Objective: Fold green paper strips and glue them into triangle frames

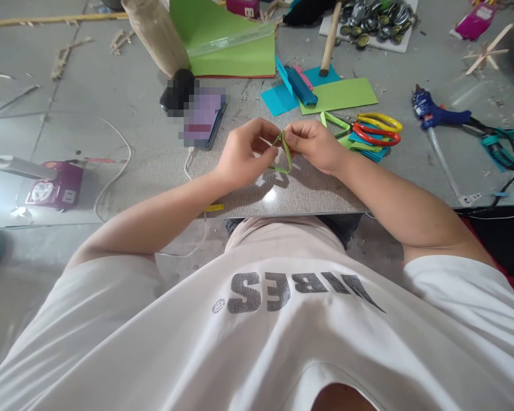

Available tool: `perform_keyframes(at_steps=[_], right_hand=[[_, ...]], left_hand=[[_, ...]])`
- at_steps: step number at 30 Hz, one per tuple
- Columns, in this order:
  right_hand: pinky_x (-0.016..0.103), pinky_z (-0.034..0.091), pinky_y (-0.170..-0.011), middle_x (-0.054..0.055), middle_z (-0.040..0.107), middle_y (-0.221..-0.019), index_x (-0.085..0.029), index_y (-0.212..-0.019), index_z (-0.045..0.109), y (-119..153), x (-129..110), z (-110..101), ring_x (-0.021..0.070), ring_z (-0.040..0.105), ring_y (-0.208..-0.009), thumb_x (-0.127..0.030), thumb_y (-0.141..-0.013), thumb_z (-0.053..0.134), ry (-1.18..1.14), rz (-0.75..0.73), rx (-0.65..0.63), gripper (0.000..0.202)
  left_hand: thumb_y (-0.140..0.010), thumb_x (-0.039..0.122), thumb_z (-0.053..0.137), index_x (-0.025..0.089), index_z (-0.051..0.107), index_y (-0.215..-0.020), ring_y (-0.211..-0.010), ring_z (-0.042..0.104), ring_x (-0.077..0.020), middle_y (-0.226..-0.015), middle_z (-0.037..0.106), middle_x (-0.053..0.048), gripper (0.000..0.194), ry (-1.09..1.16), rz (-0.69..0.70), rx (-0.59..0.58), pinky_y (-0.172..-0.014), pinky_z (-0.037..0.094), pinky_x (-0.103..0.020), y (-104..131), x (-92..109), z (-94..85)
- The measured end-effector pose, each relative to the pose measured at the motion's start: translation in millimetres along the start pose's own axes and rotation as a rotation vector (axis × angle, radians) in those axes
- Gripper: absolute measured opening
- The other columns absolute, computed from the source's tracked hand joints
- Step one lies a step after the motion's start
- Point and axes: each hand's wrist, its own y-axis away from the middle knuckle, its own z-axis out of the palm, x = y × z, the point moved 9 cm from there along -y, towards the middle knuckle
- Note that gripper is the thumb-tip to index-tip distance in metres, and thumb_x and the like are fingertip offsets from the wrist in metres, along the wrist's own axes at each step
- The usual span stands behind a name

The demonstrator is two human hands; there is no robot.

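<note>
Between my two hands is a narrow green paper strip (288, 157), folded into an angular loop like a triangle. My left hand (247, 153) closes on its left side, thumb and fingers curled around it. With thumb and forefinger, my right hand (310, 142) pinches the loop's upper corner. Just right of that hand lies another folded green paper piece (336, 121), beside scissors with one yellow and one red handle (377, 131). Under the scissors are blue and green paper strips (370, 151), partly covered. The loop casts a shadow on the table below.
Beyond my hands lie green paper strips (342, 95), blue paper (278, 99) and large green sheets (235, 45). A phone (203, 117) on a cable is at the left. A blue glue gun (437, 111), a wooden-handled tool (329, 43) and bottle caps (370, 23) are farther right.
</note>
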Motion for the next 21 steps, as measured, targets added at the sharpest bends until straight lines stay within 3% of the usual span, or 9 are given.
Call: perform_keyframes(at_steps=[4, 8, 11, 16, 21], right_hand=[[0.032, 0.05, -0.076, -0.001, 0.061, -0.085, -0.025, -0.09, 0.067, 3.5, 1.6, 2.1, 0.0169, 0.053, -0.08, -0.084, -0.101, 0.09, 0.004, 0.039, -0.076, 0.065], [0.032, 0.046, -0.074, 0.0, 0.061, -0.087, -0.026, -0.092, 0.068, 4.7, 5.7, -1.5, 0.0176, 0.051, -0.08, -0.083, -0.103, 0.089, 0.05, 0.078, -0.062, 0.062], [0.033, 0.046, -0.074, 0.0, 0.06, -0.085, -0.026, -0.093, 0.069, 2.8, 8.2, -6.2, 0.0182, 0.05, -0.079, -0.079, -0.105, 0.088, 0.111, 0.083, -0.019, 0.058], [0.036, 0.054, -0.082, 0.002, 0.068, -0.09, -0.025, -0.096, 0.074, 0.6, 4.0, -19.6, 0.0202, 0.058, -0.087, -0.058, -0.111, 0.087, 0.283, 0.068, 0.07, 0.039], [0.04, 0.058, -0.091, 0.004, 0.078, -0.101, -0.025, -0.114, 0.083, 9.5, -16.1, -29.0, 0.023, 0.066, -0.095, -0.045, -0.1, 0.098, 0.492, 0.036, 0.051, 0.029]], left_hand=[[-0.1, 0.026, 0.09, 0.025, 0.075, -0.115, -0.102, 0.088, -0.0246, -0.112, 0.088, -0.007, 0.021, 0.2, -0.031, -0.08, -0.092, 0.075, -0.042, -8.0, -15.5, 0.3], [-0.093, 0.032, 0.101, 0.024, 0.075, -0.109, -0.099, 0.085, -0.0234, -0.106, 0.087, -0.006, 0.031, 0.179, -0.027, -0.09, -0.089, 0.072, -0.039, -13.1, -16.8, -6.0], [-0.089, 0.036, 0.106, 0.023, 0.075, -0.104, -0.087, 0.079, -0.0191, -0.099, 0.085, -0.005, 0.037, 0.152, -0.03, -0.122, -0.078, 0.066, -0.034, -15.3, -14.4, -7.4], [-0.086, 0.047, 0.112, 0.022, 0.071, -0.096, -0.063, 0.068, -0.0136, -0.081, 0.076, 0.0, 0.048, 0.259, -0.144, -0.295, -0.058, 0.054, -0.028, -14.6, -21.5, 5.8], [-0.086, 0.048, 0.11, 0.022, 0.067, -0.086, -0.065, 0.074, -0.0161, -0.078, 0.077, -0.001, 0.05, 0.276, -0.224, -0.41, -0.062, 0.06, -0.029, -11.9, -24.9, 14.2]])
